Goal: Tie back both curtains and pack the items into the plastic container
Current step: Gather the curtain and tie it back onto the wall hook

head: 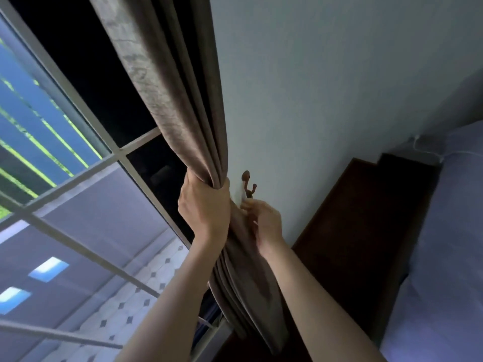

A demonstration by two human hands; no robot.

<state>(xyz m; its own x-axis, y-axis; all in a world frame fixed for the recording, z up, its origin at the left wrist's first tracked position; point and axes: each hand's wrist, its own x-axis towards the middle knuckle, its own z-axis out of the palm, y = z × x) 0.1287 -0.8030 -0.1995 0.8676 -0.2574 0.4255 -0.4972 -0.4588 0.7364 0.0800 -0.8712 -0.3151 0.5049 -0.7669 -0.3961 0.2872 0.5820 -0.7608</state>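
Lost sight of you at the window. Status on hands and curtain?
Left hand grips bunched curtain. Right hand at wall hook, pinching something small, unclear what. Curtain not tied yet. Nothing in the way.

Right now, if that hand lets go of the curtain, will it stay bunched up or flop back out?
Probably flop. The curtain hangs in soft folds and narrows only where the left hand squeezes it, so it looks limp, not stiff. It looks thick, so likely a bit heavy. The right hand is just below the wall hook; no tie is around the curtain yet.
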